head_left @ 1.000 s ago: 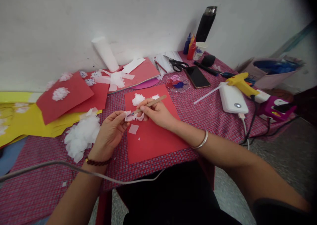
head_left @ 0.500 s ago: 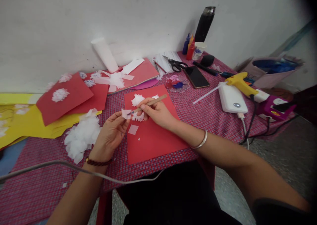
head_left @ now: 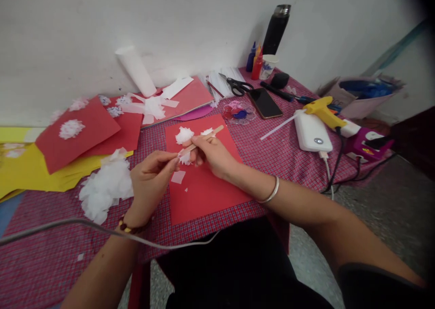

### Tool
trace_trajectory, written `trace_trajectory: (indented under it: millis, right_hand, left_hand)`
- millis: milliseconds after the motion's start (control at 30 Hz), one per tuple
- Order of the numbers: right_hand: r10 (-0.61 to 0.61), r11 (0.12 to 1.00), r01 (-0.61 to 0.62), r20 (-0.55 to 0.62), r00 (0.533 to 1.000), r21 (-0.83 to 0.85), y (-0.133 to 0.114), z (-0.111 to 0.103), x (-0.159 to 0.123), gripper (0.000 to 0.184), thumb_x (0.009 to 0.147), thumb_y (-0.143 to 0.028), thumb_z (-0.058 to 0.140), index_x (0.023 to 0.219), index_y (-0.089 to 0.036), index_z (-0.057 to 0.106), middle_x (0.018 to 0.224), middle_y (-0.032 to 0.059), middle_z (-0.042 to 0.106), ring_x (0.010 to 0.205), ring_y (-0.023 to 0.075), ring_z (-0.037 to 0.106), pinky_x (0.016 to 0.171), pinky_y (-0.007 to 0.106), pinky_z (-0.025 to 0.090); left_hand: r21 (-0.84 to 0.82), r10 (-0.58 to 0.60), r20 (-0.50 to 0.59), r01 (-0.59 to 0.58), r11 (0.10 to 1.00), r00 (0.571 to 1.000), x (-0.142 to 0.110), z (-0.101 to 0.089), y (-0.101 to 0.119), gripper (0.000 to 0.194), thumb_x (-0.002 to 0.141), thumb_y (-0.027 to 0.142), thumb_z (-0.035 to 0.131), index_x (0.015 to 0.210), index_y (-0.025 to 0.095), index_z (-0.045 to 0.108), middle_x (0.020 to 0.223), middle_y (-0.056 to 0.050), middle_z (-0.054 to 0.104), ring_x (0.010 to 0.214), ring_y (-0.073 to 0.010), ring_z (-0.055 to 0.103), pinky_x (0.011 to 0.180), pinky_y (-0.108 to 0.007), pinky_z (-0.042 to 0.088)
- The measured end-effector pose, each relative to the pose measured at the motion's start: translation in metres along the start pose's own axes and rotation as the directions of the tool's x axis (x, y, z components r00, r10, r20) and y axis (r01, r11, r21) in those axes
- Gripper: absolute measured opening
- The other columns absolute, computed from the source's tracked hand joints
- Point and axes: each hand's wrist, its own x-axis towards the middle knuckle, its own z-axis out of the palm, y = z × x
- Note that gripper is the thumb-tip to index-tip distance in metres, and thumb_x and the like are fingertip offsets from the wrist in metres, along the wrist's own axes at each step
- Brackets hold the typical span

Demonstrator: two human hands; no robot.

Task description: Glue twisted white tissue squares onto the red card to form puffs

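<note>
My right hand [head_left: 210, 154] is closed around a flat wooden stick [head_left: 216, 132], slanted with its lower end towards my left fingers. My left hand [head_left: 152, 177] pinches at that end, where a small tissue-paper square [head_left: 180, 155] is mostly hidden by the fingertips. Below both hands lies a red paper sheet [head_left: 207, 191]. It carries a fluffy white paper tuft [head_left: 184, 135], a second white tuft [head_left: 206, 131] partly behind the stick, and a third [head_left: 185, 158] close under my fingers. One loose white square [head_left: 178, 177] rests on the sheet.
Left of the sheet is a heap of white tissue squares [head_left: 105, 186]. Red cards [head_left: 78, 132] with tufts overlap yellow paper [head_left: 64, 173]. Behind are a paint palette [head_left: 239, 113], scissors [head_left: 238, 86] and phone [head_left: 265, 103]. A glue gun [head_left: 321, 109] lies on a white power bank [head_left: 312, 132]. A cable [head_left: 136, 240] crosses in front.
My left hand has turned, its fingertips closing in on the stick's end, so the paper square is now mostly covered. The stick remains in my right hand. The view has shifted slightly.
</note>
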Motion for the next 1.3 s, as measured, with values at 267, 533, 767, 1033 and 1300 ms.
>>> trace_trajectory:
  millis: [267, 533, 767, 1033, 1300]
  right_hand:
    - [0.016, 0.997, -0.017, 0.005, 1.000, 0.076, -0.011, -0.008, 0.007, 0.019, 0.084, -0.035, 0.067, 0.088, -0.017, 0.066, 0.069, -0.0038, 0.068, 0.044, 0.0049, 0.048, 0.044, 0.019, 0.042]
    - [0.176, 0.982, -0.170, -0.079, 0.981, 0.077, 0.003, -0.013, 0.014, 0.027, 0.096, -0.030, 0.051, 0.074, -0.016, 0.060, 0.049, -0.0050, 0.057, 0.035, 0.0062, 0.040, 0.037, 0.019, 0.036]
    - [0.114, 0.993, -0.117, -0.100, 0.988, -0.018, 0.005, -0.017, 0.015, 0.025, 0.096, -0.032, 0.051, 0.078, -0.016, 0.059, 0.050, -0.0061, 0.056, 0.036, 0.0051, 0.042, 0.038, 0.018, 0.035]
    - [-0.095, 0.917, 0.082, -0.016, 0.995, -0.391, 0.007, -0.014, 0.012, 0.026, 0.095, -0.035, 0.053, 0.076, -0.017, 0.054, 0.056, -0.0048, 0.058, 0.043, 0.0054, 0.045, 0.045, 0.019, 0.035]
    - [-0.101, 0.724, 0.176, 0.149, 0.984, -0.668, 0.013, -0.009, 0.008, 0.021, 0.097, -0.032, 0.047, 0.082, -0.019, 0.054, 0.066, -0.0023, 0.057, 0.060, 0.0098, 0.051, 0.063, 0.025, 0.041]
  left_hand:
    - [-0.179, -0.283, 0.160, 0.310, 0.934, 0.946, 0.037, -0.003, 0.004, 0.004, 0.072, 0.021, 0.073, 0.070, 0.019, 0.071, 0.063, -0.001, 0.068, 0.055, -0.0117, 0.061, 0.055, -0.024, 0.052]
    - [0.246, -0.193, 0.516, 0.071, 0.967, 0.835, 0.048, -0.036, -0.034, 0.025, 0.076, 0.033, 0.071, 0.099, 0.024, 0.071, 0.098, -0.005, 0.073, 0.084, -0.0181, 0.066, 0.074, -0.029, 0.053]
    - [0.320, 0.032, 0.569, -0.257, 0.912, 0.822, 0.053, -0.024, -0.070, 0.023, 0.073, 0.033, 0.072, 0.093, 0.021, 0.068, 0.093, -0.004, 0.062, 0.075, -0.0163, 0.057, 0.067, -0.030, 0.046]
    - [0.389, -0.057, 0.485, -0.157, 0.908, 0.872, 0.058, -0.007, -0.070, 0.010, 0.077, 0.024, 0.059, 0.071, 0.019, 0.066, 0.073, -0.001, 0.061, 0.067, -0.0146, 0.053, 0.062, -0.029, 0.037]
    - [0.384, -0.104, 0.466, -0.095, 0.919, 0.879, 0.060, -0.006, -0.064, 0.014, 0.075, 0.028, 0.063, 0.063, 0.020, 0.064, 0.062, 0.001, 0.056, 0.058, -0.0133, 0.048, 0.054, -0.028, 0.031]
